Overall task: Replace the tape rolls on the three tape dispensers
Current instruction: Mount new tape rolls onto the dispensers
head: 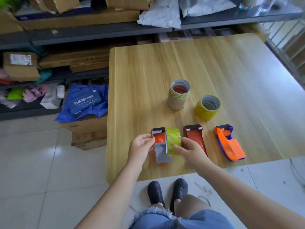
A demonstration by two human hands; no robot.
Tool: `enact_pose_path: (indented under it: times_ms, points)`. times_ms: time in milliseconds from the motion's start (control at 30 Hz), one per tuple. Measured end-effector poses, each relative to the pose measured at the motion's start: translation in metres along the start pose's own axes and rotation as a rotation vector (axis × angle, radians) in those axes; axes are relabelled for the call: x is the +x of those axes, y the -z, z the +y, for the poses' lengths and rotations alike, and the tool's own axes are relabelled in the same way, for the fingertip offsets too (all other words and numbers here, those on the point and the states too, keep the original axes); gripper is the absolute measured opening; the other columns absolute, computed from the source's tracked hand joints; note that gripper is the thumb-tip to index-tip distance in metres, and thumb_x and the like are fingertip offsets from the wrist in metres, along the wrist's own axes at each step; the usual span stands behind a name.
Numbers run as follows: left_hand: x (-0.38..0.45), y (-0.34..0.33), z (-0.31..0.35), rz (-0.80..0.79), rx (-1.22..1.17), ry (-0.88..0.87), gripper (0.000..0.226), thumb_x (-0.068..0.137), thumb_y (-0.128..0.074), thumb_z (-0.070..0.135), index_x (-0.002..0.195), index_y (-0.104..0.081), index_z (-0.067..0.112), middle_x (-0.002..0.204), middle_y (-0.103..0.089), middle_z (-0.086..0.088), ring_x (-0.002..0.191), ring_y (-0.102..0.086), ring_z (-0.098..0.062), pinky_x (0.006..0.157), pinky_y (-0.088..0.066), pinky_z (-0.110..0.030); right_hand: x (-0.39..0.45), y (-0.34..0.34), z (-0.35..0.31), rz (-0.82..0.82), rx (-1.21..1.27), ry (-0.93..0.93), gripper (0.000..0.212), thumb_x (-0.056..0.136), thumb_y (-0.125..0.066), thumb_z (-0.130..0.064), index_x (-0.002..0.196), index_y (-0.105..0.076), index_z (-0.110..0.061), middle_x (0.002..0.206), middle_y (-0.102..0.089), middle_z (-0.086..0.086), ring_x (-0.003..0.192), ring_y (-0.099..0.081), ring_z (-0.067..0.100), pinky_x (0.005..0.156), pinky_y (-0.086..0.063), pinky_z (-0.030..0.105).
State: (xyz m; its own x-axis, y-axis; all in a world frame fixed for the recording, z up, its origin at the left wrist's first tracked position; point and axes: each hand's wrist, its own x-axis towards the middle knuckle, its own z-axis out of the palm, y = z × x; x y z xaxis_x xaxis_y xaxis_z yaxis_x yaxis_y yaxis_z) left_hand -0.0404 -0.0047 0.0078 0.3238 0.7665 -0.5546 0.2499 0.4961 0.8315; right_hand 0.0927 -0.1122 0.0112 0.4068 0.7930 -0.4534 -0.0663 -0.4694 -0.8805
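Right hand (189,150) grips the tape roll (173,140); left hand (142,146) pinches the orange dispenser (159,146). Seat the roll squarely inside the dispenser.

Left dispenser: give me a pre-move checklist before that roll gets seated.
1. Right hand grips the green tape roll: ok.
2. Left hand steadies the left dispenser at its side: ok.
3. Roll lined up beside the dispenser's cradle: ok, though whether it is already on the hub cannot tell.
4. Old core removed from this dispenser: cannot tell, the roll hides the hub.
5. Red dispenser and orange-and-blue dispenser lie clear of the hands on the table: ok.
6. Spare yellow roll and stacked rolls stand within sight behind: ok.
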Motion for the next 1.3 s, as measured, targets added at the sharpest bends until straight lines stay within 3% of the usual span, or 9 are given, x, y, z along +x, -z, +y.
enact_pose_path:
  times_ms: [167, 267, 367, 500, 600, 767, 933, 1167, 1300]
  points:
    - [0.002, 0.012, -0.041, -0.076, 0.515, -0.196, 0.05, 0.075, -0.075, 0.015, 0.119, -0.052, 0.019, 0.116, -0.052, 0.008, 0.109, -0.049, -0.009, 0.087, -0.037, -0.02, 0.006, 0.014, 0.005, 0.053, 0.185, -0.056, 0.014, 0.093, -0.054, -0.014, 0.097, -0.066, -0.021, 0.1, -0.072, 0.002, 0.096, -0.065, 0.021, 0.088, -0.049, 0.033]
    - [0.004, 0.003, -0.056, -0.148, 0.776, -0.313, 0.076, 0.07, -0.078, 0.024, 0.135, -0.04, 0.019, 0.136, -0.039, 0.008, 0.124, -0.04, -0.008, 0.093, -0.032, -0.016, 0.01, 0.024, 0.001, 0.076, 0.275, -0.056, 0.016, 0.094, -0.053, -0.014, 0.101, -0.066, -0.021, 0.102, -0.072, -0.001, 0.094, -0.068, 0.015, 0.085, -0.052, 0.029]
    - [0.005, -0.004, -0.058, -0.141, 0.973, -0.405, 0.078, 0.072, -0.075, 0.029, 0.139, -0.035, 0.025, 0.15, -0.028, 0.01, 0.133, -0.037, -0.01, 0.092, -0.035, -0.02, 0.014, 0.03, 0.005, 0.045, 0.27, -0.1, 0.015, 0.094, -0.052, -0.014, 0.097, -0.065, -0.022, 0.099, -0.072, -0.001, 0.09, -0.067, 0.014, 0.082, -0.054, 0.029]
    - [0.012, -0.007, -0.062, -0.198, 1.221, -0.433, 0.082, 0.077, -0.07, 0.035, 0.144, -0.024, 0.027, 0.155, -0.016, 0.007, 0.145, -0.01, -0.011, 0.109, -0.025, -0.026, 0.019, 0.031, 0.016, 0.023, 0.229, -0.158, 0.013, 0.094, -0.053, -0.016, 0.096, -0.065, -0.02, 0.099, -0.071, 0.004, 0.094, -0.066, 0.021, 0.089, -0.051, 0.038]
    - [0.016, -0.012, -0.065, -0.165, 1.233, -0.396, 0.083, 0.076, -0.071, 0.039, 0.143, -0.024, 0.026, 0.153, -0.018, 0.006, 0.145, -0.01, -0.012, 0.11, -0.025, -0.027, 0.022, 0.032, 0.021, 0.01, 0.257, -0.195, 0.013, 0.095, -0.052, -0.018, 0.096, -0.065, -0.021, 0.097, -0.071, 0.002, 0.092, -0.066, 0.021, 0.084, -0.053, 0.034]
    - [0.02, -0.018, -0.062, -0.095, 1.151, -0.407, 0.078, 0.071, -0.073, 0.043, 0.136, -0.035, 0.021, 0.143, -0.035, 0.004, 0.134, -0.034, -0.015, 0.098, -0.035, -0.028, 0.025, 0.032, 0.023, -0.021, 0.302, -0.22, 0.015, 0.095, -0.051, -0.017, 0.097, -0.065, -0.023, 0.101, -0.072, 0.002, 0.095, -0.068, 0.02, 0.088, -0.053, 0.035]
    - [0.032, -0.011, -0.034, -0.135, 1.049, -0.359, 0.074, 0.063, -0.08, 0.042, 0.124, -0.043, 0.022, 0.127, -0.047, 0.007, 0.11, -0.051, -0.017, 0.074, -0.038, -0.026, 0.028, 0.034, 0.027, -0.036, 0.313, -0.241, 0.016, 0.096, -0.049, -0.016, 0.104, -0.063, -0.018, 0.099, -0.072, 0.001, 0.09, -0.068, 0.016, 0.08, -0.054, 0.029]
    - [0.045, -0.007, -0.002, -0.202, 0.952, -0.269, 0.074, 0.057, -0.083, 0.042, 0.12, -0.047, 0.025, 0.113, -0.048, 0.011, 0.096, -0.049, -0.013, 0.073, -0.04, -0.026, 0.029, 0.027, 0.028, -0.071, 0.491, -0.244, 0.021, 0.097, -0.042, -0.007, 0.112, -0.058, -0.005, 0.101, -0.066, 0.011, 0.09, -0.063, 0.022, 0.08, -0.053, 0.027]
    - [0.047, -0.004, -0.002, -0.219, 0.969, -0.269, 0.074, 0.056, -0.083, 0.043, 0.119, -0.046, 0.028, 0.114, -0.049, 0.011, 0.099, -0.051, -0.014, 0.075, -0.044, -0.027, 0.029, 0.034, 0.021, -0.058, 0.593, -0.228, 0.021, 0.097, -0.04, -0.007, 0.108, -0.058, -0.007, 0.105, -0.065, 0.014, 0.096, -0.062, 0.026, 0.091, -0.049, 0.036]
